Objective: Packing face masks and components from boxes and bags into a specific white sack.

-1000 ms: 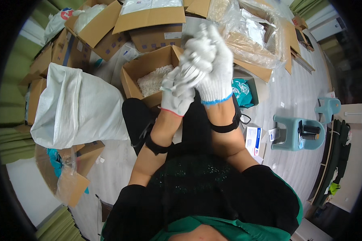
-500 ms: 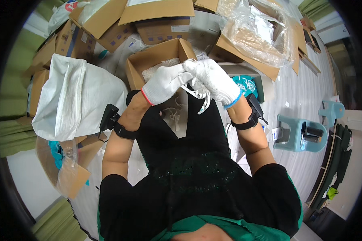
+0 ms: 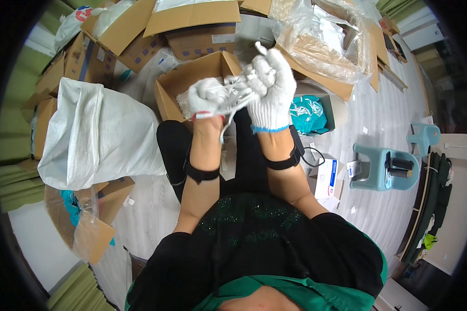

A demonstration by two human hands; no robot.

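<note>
Both my hands wear white knit gloves, the left with a red cuff, the right with a blue one. My left hand is closed with the palm side up, holding thin white straps. Close beside it, my right hand is curled round the same straps. A loose end hangs down between my wrists. Beneath and beyond the hands is an open cardboard box with a pile of white stringy material in it, partly hidden by my left hand.
On the right, a box holds teal bundles with white ties. A large white sack stands at my left. Several cardboard boxes and a plastic-lined carton lie ahead. A light-blue stool carries dark cylinders.
My hands have turned, fingers now curled upward, and drawn slightly apart with the straps between them. My left forearm has swung inward. The view has shifted slightly.
</note>
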